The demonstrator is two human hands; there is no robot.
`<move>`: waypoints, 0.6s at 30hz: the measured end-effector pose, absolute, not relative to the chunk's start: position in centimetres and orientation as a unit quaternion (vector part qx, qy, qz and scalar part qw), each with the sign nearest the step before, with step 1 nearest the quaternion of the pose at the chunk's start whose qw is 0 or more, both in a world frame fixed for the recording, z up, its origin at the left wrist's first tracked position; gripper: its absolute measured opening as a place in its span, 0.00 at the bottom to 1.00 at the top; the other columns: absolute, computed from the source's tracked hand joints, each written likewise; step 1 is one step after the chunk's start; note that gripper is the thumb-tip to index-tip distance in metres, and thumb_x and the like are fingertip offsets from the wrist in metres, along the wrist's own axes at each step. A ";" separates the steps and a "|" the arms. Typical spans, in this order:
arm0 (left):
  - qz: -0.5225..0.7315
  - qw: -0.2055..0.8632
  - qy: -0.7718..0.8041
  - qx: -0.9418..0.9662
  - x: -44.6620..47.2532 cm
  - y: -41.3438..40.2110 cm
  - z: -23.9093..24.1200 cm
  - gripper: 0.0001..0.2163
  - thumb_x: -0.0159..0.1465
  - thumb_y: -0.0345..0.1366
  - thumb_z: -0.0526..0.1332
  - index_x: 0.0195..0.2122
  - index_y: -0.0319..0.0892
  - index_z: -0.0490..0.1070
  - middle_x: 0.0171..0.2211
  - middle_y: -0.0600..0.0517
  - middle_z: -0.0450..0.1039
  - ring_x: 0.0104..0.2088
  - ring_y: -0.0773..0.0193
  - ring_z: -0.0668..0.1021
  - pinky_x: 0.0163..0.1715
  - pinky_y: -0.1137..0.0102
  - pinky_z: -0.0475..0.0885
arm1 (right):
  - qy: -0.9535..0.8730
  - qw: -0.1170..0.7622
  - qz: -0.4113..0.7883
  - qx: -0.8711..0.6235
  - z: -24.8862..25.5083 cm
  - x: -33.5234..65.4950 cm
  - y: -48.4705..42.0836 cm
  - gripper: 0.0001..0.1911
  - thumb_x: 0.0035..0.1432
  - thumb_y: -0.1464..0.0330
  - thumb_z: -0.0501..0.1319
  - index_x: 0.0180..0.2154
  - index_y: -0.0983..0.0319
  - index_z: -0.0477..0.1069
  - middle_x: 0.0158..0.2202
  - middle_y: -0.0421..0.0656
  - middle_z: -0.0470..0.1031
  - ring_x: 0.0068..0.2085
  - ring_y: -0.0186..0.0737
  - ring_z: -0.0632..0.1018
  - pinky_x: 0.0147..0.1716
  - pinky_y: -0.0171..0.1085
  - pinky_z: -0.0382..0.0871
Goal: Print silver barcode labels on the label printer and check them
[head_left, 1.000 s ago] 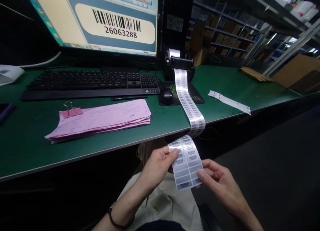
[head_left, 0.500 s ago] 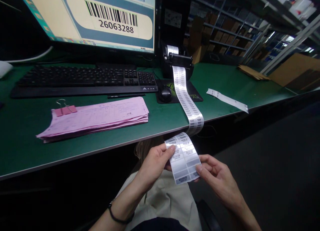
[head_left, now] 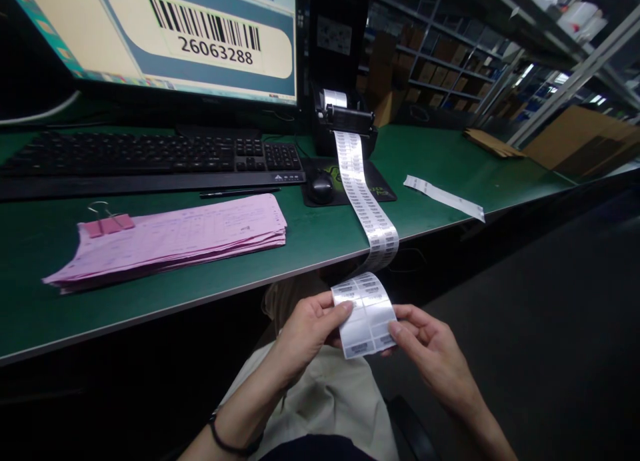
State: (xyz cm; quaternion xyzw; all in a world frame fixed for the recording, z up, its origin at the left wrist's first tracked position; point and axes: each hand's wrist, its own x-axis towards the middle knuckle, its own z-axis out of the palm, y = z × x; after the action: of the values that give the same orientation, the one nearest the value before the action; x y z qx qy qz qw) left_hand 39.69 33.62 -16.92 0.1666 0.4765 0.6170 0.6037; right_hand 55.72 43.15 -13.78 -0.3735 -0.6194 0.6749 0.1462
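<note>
A silvery strip of barcode labels (head_left: 361, 322), two labels wide, is stretched between my hands above my lap. My left hand (head_left: 311, 324) pinches its left edge, thumb on top. At the lower right edge, my right hand (head_left: 427, 341) grips the same strip between thumb and fingers. Some label cells in the middle look blank or washed out by glare, while the bottom row carries barcodes. From the black label printer (head_left: 345, 118) the printed strip runs over the desk and curls down past the front edge. Whether it joins the held part is partly hidden.
On the green desk (head_left: 320, 238) lie a clipped stack of pink forms (head_left: 185, 238), a keyboard (head_left: 150, 158), a pen (head_left: 240, 192) and a mouse (head_left: 320, 186) on its pad. A loose label strip (head_left: 443, 198) rests farther right. The monitor (head_left: 200, 41) shows a barcode.
The view has turned slightly right, so desk items sit farther left. Both hands keep hold of the label strip, whose lower edge is a little higher, and fewer printed rows show on it.
</note>
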 end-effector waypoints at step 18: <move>0.617 0.598 0.479 0.182 39.3 33.5 -16.6 0.24 0.56 0.50 0.64 0.45 0.36 0.72 0.30 0.47 0.77 0.27 0.65 0.75 0.29 0.72 0.67 | -0.606 0.147 0.688 -0.371 -14.6 56.0 43.5 0.22 0.52 0.55 0.64 0.43 0.63 0.72 0.25 0.42 0.75 0.30 0.38 0.76 0.33 0.35 0.67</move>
State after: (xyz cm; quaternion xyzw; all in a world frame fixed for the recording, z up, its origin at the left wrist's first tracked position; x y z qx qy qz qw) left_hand 39.34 33.51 -16.60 0.1819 0.4793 0.6166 0.5975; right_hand 56.02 43.46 -14.61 -0.3708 -0.6062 0.6881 0.1466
